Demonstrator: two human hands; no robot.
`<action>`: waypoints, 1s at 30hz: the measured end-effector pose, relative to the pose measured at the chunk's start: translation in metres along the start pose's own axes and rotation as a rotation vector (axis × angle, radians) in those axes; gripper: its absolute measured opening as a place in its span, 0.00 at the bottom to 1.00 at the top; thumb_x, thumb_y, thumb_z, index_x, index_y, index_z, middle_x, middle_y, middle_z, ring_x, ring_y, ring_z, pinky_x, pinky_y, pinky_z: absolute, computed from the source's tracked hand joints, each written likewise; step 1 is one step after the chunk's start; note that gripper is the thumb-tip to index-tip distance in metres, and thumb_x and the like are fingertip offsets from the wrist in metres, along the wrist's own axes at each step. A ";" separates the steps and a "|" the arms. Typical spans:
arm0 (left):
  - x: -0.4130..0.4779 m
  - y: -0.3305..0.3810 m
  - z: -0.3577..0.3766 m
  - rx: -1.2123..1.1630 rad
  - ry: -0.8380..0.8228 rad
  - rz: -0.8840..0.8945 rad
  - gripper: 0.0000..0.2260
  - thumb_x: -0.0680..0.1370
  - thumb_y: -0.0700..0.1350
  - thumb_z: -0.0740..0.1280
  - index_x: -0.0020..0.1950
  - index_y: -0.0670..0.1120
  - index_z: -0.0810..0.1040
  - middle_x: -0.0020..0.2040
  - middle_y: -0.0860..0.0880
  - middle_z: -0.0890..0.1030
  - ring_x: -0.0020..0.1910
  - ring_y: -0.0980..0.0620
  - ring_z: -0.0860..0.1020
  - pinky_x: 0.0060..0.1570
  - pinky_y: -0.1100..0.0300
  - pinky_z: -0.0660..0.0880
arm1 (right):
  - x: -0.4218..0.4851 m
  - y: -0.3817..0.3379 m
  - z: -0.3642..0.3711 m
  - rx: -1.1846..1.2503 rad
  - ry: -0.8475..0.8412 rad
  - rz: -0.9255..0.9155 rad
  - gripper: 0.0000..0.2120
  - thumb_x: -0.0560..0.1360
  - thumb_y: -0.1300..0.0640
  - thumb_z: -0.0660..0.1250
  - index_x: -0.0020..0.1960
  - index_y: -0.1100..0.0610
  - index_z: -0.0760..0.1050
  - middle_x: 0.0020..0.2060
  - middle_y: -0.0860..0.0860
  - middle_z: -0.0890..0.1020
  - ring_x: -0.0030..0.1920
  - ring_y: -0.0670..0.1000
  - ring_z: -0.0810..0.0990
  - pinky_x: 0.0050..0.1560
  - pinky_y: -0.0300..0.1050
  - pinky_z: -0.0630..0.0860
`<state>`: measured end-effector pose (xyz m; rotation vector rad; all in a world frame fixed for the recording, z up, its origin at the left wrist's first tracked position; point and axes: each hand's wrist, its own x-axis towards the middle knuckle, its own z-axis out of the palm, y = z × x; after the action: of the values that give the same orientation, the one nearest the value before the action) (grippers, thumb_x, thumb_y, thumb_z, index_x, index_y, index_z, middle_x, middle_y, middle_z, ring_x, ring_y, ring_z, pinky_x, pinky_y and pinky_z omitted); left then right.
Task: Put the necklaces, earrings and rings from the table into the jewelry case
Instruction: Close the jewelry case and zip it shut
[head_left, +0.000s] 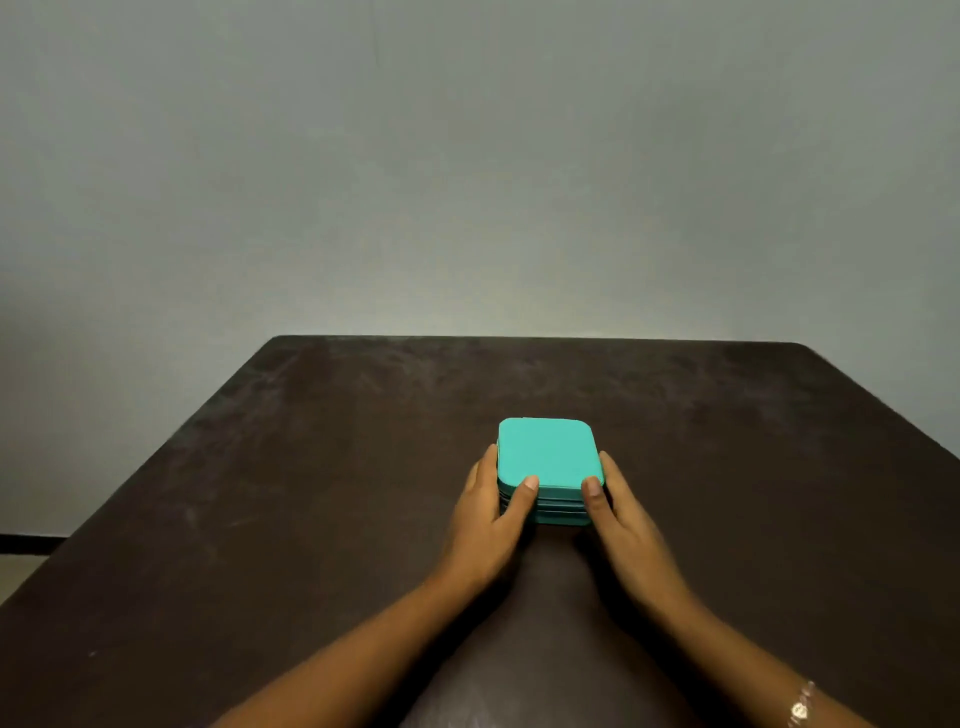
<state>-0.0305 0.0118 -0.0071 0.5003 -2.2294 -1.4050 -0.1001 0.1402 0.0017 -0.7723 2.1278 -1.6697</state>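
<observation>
Turquoise jewelry case (545, 452) stands on the dark brown table (260, 493), roughly midway between the left and the right edge and well apart from the far edge. We see that it is square with rounded corners, and that its lid lies flat and closed; on the front side we can count a few darker horizontal bands under the lid. Both hands hold the case between them. The left hand (488, 519) grasps the near left corner: its fingers lie along the left side of the case and its thumb (524, 493) presses on the top of the lid. The right hand (623, 519) grasps the near right corner in the same way, with the fingers along the right side and the thumb (592, 493) on the lid. The case rests on the table surface, and we cannot tell what is inside it. Both forearms reach in from the near edge of the table, and on the right one we notice a thin bracelet (802, 706) with a small pendant. Behind the far edge we see only a plain grey wall (467, 156).
</observation>
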 end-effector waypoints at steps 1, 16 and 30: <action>-0.001 -0.002 0.001 0.032 0.013 0.033 0.25 0.77 0.54 0.60 0.72 0.51 0.59 0.66 0.58 0.66 0.64 0.65 0.64 0.56 0.80 0.59 | 0.000 0.003 0.000 -0.041 0.007 -0.006 0.35 0.69 0.37 0.52 0.73 0.46 0.54 0.70 0.40 0.61 0.69 0.41 0.61 0.66 0.34 0.60; -0.006 -0.014 0.012 0.145 0.085 0.054 0.30 0.76 0.65 0.52 0.74 0.53 0.52 0.74 0.61 0.56 0.71 0.64 0.59 0.65 0.74 0.57 | 0.003 0.020 0.010 -0.367 0.067 -0.182 0.37 0.72 0.31 0.53 0.74 0.45 0.46 0.75 0.40 0.48 0.72 0.35 0.52 0.61 0.19 0.54; -0.005 -0.004 0.013 0.190 0.035 -0.057 0.29 0.76 0.57 0.55 0.73 0.54 0.48 0.74 0.51 0.58 0.71 0.62 0.59 0.64 0.77 0.58 | 0.000 0.016 0.015 -0.412 0.109 -0.138 0.36 0.76 0.36 0.53 0.75 0.50 0.42 0.76 0.47 0.48 0.74 0.43 0.51 0.69 0.28 0.51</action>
<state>-0.0336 0.0220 -0.0168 0.6520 -2.3494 -1.2068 -0.0952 0.1313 -0.0176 -0.9805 2.5920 -1.3747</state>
